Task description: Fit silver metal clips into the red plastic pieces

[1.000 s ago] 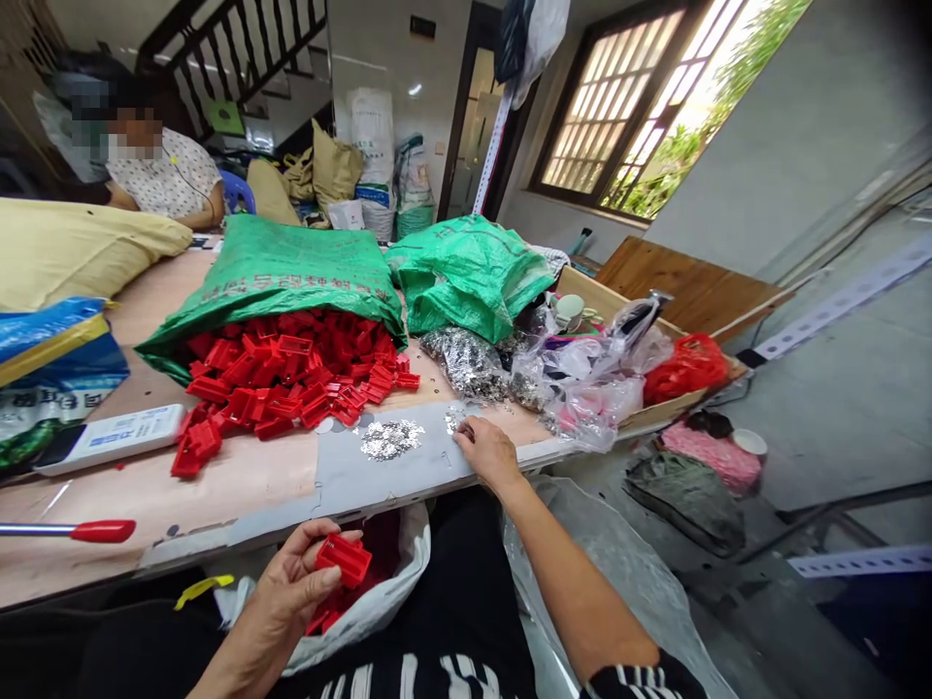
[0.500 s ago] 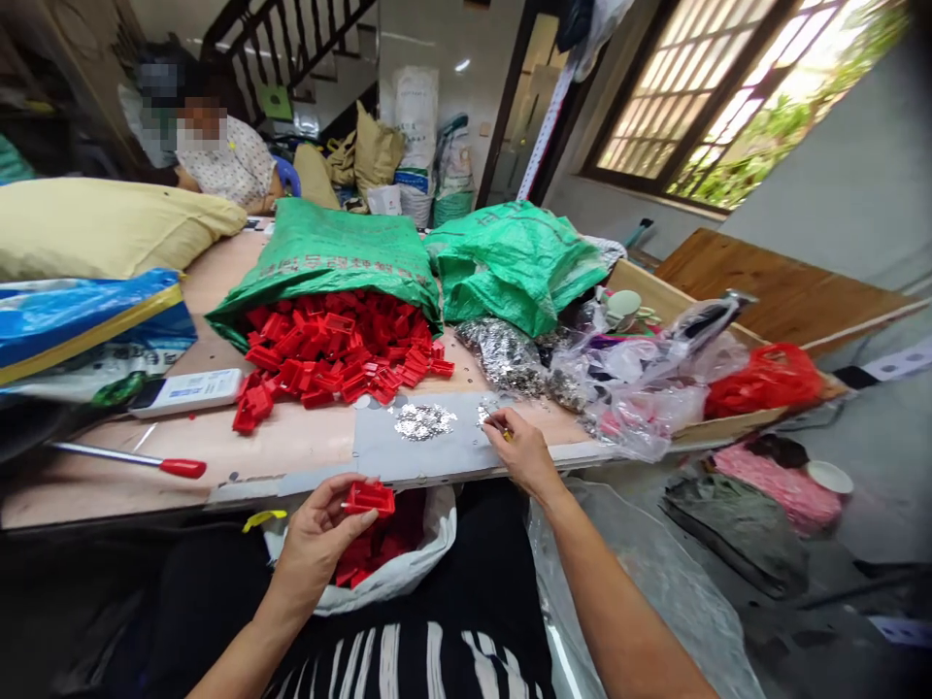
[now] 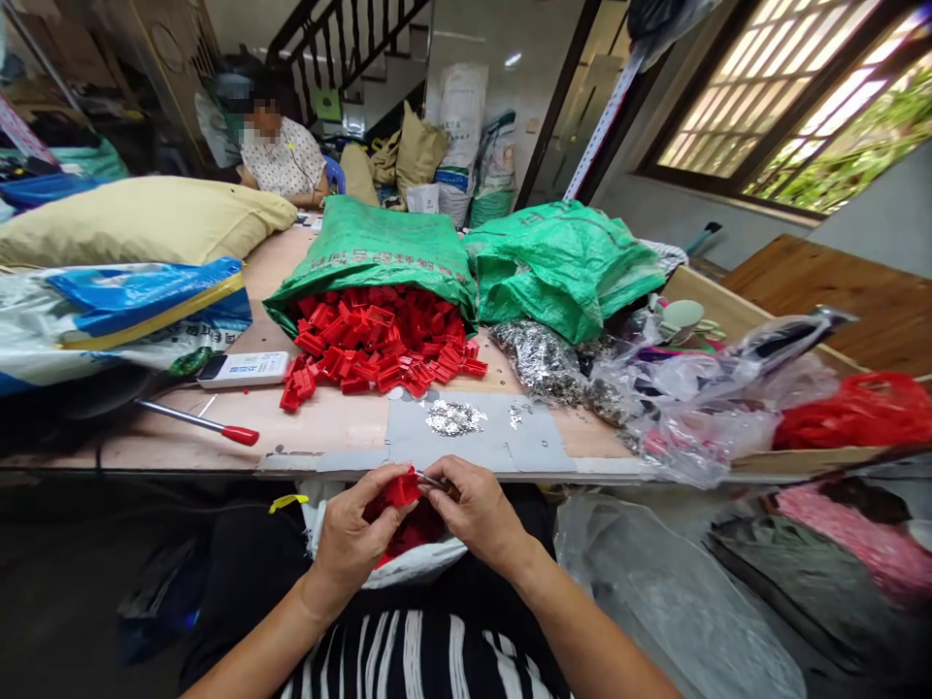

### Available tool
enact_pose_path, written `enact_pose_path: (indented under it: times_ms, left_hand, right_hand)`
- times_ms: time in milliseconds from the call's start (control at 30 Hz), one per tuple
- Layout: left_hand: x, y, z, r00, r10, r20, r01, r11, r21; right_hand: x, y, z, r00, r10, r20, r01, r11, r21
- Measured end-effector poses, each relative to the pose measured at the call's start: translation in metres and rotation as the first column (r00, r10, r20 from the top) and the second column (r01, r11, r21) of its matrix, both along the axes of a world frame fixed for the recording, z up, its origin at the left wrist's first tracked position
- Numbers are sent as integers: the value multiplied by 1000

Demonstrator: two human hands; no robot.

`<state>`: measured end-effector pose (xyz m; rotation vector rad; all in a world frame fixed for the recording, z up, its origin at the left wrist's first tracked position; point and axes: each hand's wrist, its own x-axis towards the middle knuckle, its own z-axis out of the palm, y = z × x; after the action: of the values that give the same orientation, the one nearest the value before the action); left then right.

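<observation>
My left hand [image 3: 356,519] pinches a red plastic part [image 3: 403,488] between thumb and fingers, just off the table's front edge. Closed round a slim metal tool [image 3: 439,483], my right hand [image 3: 473,510] brings its tip up to the red part's right side. Whether a small metal piece sits at that tip is too small to tell. Below both hands, a white sack [image 3: 426,571] on my lap holds more red parts. Small silvery metal pieces [image 3: 455,418] lie in a pile on a grey sheet [image 3: 408,449], with a smaller cluster [image 3: 516,416] to the right.
Red parts [image 3: 379,340] spill from a green sack [image 3: 393,238] on the table. To the right are another green sack [image 3: 560,267], bagged metal pieces [image 3: 539,359] and clear plastic bags [image 3: 684,417]. A red-handled lever [image 3: 239,434] juts in at left. Someone [image 3: 283,160] sits beyond the table.
My right hand has moved left and down from the small metal cluster to the red part. My left hand has turned the red part and shifted right. The whole view has swung left.
</observation>
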<state>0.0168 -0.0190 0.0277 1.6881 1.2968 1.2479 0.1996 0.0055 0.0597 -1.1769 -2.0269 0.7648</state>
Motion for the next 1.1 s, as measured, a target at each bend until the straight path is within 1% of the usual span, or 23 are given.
enact_pose_path:
  times_ms: [100, 267, 333, 433, 500, 600, 700, 867, 1100]
  left_hand:
    - [0, -1, -4, 999, -7, -35, 8, 998, 55]
    - [0, -3, -6, 999, 8, -41, -4, 994, 112]
    - [0, -4, -7, 1000, 19, -21, -16, 992, 123]
    - [1, -6, -8, 999, 44, 32, -48, 990, 133]
    - [1, -7, -8, 997, 60, 50, -67, 989, 135]
    - [2, -7, -6, 998, 56, 28, -60, 986, 156]
    - [2, -7, -3, 999, 44, -6, -42, 979, 199]
    - [4, -7, -3, 999, 25, -30, -18, 973, 229]
    - [7, -10, -7, 999, -6, -44, 17, 967, 253]
  right_hand:
    - [0, 1, 0, 1000, 22, 6, -22, 1000, 1]
    - [-1, -2, 2, 998, 60, 4, -60, 998, 6]
    - [-1, -3, 4, 996, 80, -28, -81, 996, -29]
    - [3, -1, 6, 980, 124, -153, -148, 977, -152]
    - [7, 2, 7, 964, 101, -248, -160, 960, -229]
    - [11, 6, 5, 944, 0, -331, -109, 944, -312]
    - [9, 7, 1, 944, -23, -329, -105, 925, -365]
    - [1, 5, -4, 962, -39, -270, -68, 925, -374]
    - [-1, 4, -14, 942, -20, -336, -131, 896, -423]
